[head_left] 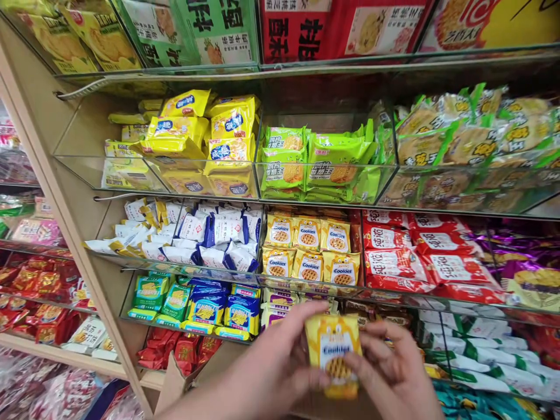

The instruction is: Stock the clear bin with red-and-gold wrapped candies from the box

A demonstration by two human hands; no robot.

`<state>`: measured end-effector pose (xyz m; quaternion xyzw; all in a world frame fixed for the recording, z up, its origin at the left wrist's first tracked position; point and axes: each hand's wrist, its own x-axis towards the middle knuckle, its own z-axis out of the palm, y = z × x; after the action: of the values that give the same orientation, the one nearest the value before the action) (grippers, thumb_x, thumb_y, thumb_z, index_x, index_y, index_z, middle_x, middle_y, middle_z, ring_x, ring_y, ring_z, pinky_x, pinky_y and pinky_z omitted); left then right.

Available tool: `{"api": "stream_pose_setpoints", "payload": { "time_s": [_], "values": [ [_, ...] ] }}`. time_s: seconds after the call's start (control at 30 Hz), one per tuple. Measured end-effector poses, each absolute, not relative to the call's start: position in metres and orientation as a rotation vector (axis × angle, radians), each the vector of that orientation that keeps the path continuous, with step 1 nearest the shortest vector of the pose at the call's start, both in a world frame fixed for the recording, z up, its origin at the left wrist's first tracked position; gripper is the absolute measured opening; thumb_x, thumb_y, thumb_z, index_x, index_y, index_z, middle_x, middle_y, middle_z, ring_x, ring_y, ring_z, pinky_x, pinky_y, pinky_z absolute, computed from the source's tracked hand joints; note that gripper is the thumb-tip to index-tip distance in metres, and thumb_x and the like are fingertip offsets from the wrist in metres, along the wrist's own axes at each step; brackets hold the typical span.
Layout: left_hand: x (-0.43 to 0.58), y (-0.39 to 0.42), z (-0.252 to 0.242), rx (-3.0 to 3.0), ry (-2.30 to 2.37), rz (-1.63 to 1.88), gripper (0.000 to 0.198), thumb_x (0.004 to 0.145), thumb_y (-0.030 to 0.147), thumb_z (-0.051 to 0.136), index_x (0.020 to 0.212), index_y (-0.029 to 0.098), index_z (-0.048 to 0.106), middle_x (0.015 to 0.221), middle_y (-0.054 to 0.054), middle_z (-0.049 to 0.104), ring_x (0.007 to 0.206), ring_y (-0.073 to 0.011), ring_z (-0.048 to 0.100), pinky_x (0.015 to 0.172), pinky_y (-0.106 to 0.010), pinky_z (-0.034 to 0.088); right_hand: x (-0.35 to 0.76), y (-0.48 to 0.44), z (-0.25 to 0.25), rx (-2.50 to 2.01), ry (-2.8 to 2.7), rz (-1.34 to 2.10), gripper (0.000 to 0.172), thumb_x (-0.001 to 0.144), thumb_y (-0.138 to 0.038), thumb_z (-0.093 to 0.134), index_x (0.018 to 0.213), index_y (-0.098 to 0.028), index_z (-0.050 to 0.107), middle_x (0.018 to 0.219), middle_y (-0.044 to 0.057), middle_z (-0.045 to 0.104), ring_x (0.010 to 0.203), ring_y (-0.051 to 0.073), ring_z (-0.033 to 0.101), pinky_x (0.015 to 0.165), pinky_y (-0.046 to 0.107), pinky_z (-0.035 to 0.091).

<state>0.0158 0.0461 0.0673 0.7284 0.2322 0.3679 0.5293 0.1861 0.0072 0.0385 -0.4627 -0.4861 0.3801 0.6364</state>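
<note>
Between my two hands is a small yellow cookie packet point(335, 350) with "Cookies" printed on it and a waffle-patterned cookie pictured below. My left hand point(280, 356) grips its left edge, fingers closed. From the right, my right hand point(389, 361) pinches it, the thumb lying over the front near the lower right. Both hands are slightly blurred. Behind and above them, matching yellow cookie packets point(308, 265) stand in two rows in a clear shelf compartment. Purple-and-white packets point(280, 300) on the shelf below are partly hidden by my hands.
White-and-blue packets point(214, 233) lie left of the cookies, red packets point(415, 251) right. Above are green biscuit packets point(324, 154) and yellow packets point(192, 125). A clear shelf lip point(306, 284) runs across the front. A cardboard box point(175, 379) stands low, and a wooden divider point(79, 221) rises at left.
</note>
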Motion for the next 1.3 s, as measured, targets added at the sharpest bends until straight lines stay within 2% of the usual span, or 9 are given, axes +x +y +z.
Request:
{"api": "stream_pose_setpoints", "payload": {
  "time_s": [0.07,0.27,0.33,0.43,0.5,0.63,0.83,1.1,1.3],
  "values": [
    [0.017,0.069,0.098,1.978,0.648,1.02,0.063,0.07,0.008,0.059,0.122,0.031,0.033,0.098,-0.002,0.054,0.077,-0.0128,0.055,0.067,-0.025,0.048,0.189,0.033,0.072,-1.019,-1.262,0.694,0.04,0.07,-0.031,0.063,0.1,-0.025,0.037,0.086,0.007,0.063,0.074,0.018,0.063,0.062,0.028,0.052],
    [0.018,0.138,0.133,2.296,0.837,1.113,0.059,0.07,0.006,0.055,0.123,0.024,0.034,0.103,-0.005,0.046,0.062,-0.007,0.05,0.058,-0.024,0.049,0.187,0.101,0.129,-1.256,-1.774,0.051,0.041,0.077,-0.025,0.052,0.116,-0.02,0.039,0.108,0.012,0.054,0.076,0.02,0.061,0.067,0.036,0.051],
    [0.016,0.145,0.128,2.443,0.909,1.079,0.058,0.071,0.008,0.056,0.123,0.022,0.036,0.102,-0.005,0.047,0.066,-0.009,0.051,0.064,-0.027,0.05,0.184,0.106,0.129,-1.317,-1.91,-0.164,0.036,0.078,-0.022,0.051,0.113,-0.019,0.043,0.107,0.011,0.054,0.091,0.025,0.056,0.077,0.041,0.048],
    [0.012,0.143,0.124,2.681,1.002,1.104,0.056,0.07,0.013,0.061,0.12,0.02,0.04,0.113,-0.009,0.042,0.094,-0.0189,0.051,0.079,-0.034,0.048,0.183,0.104,0.124,-1.399,-2.0,-0.329,0.03,0.078,-0.023,0.052,0.108,-0.018,0.048,0.105,0.011,0.052,0.098,0.027,0.052,0.081,0.043,0.046],
    [0.01,0.14,0.125,2.863,1.031,1.079,0.052,0.069,0.016,0.063,0.117,0.019,0.044,0.117,-0.009,0.042,0.105,-0.0237,0.045,0.087,-0.038,0.044,0.185,0.103,0.122,-1.405,-2.046,-0.365,0.028,0.078,-0.022,0.053,0.105,-0.018,0.05,0.106,0.011,0.05,0.098,0.027,0.051,0.08,0.042,0.046],
    [0.012,0.142,0.131,3.087,1.059,0.893,0.045,0.074,0.021,0.06,0.116,0.014,0.047,0.106,-0.009,0.055,0.096,-0.0235,0.049,0.085,-0.038,0.043,0.189,0.103,0.122,-1.386,-2.144,-0.333,0.027,0.077,-0.018,0.053,0.104,-0.016,0.049,0.104,0.01,0.053,0.097,0.025,0.051,0.08,0.04,0.046],
    [0.017,0.145,0.136,3.164,0.975,0.718,0.041,0.073,0.023,0.061,0.112,0.012,0.051,0.103,-0.009,0.059,0.094,-0.0231,0.052,0.084,-0.037,0.043,0.194,0.103,0.124,-1.466,-2.17,-0.299,0.02,0.077,-0.018,0.055,0.096,-0.016,0.05,0.095,0.008,0.055,0.09,0.023,0.053,0.077,0.038,0.045],
    [0.017,0.154,0.133,3.063,1.01,0.913,0.026,0.084,0.024,0.046,0.105,0.016,0.058,0.096,-0.008,0.061,0.088,-0.0207,0.052,0.08,-0.034,0.043,0.198,0.105,0.126,-1.423,-2.163,-0.258,0.02,0.081,-0.023,0.049,0.1,-0.017,0.05,0.103,0.01,0.052,0.087,0.022,0.055,0.072,0.036,0.047],
    [0.018,0.154,0.14,3.04,0.985,0.916,0.037,0.079,0.027,0.054,0.114,0.014,0.051,0.098,-0.009,0.062,0.09,-0.0218,0.052,0.082,-0.035,0.042,0.205,0.098,0.126,-1.397,-2.131,-0.255,0.027,0.08,-0.019,0.047,0.107,-0.017,0.045,0.108,0.01,0.049,0.087,0.02,0.056,0.072,0.033,0.047]
  ]
}}
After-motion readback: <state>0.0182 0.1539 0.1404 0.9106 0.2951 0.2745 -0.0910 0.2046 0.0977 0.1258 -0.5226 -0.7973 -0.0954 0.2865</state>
